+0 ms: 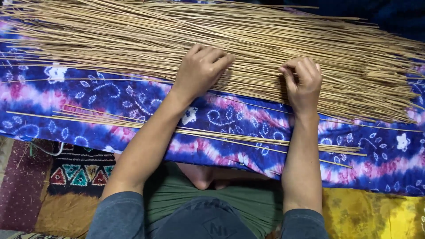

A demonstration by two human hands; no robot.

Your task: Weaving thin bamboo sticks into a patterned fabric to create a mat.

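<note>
Hands: two, both on one big heap of thin tan sticks [133, 40], too many to count
Left hand [201, 66]: fingers curled, palm down, pressing the heap's near edge
Right hand [303, 79]: fingers bent, pinching a few sticks
Loose sticks [248, 139]: a dozen or so, below both wrists on one blue-pink patterned cloth [57, 95]

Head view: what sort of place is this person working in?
Probably a home or small craft spot worked from the floor. A big pile of thin sticks lies on a tie-dye cloth under both hands, left hand and right hand, with patterned mats below.
</note>
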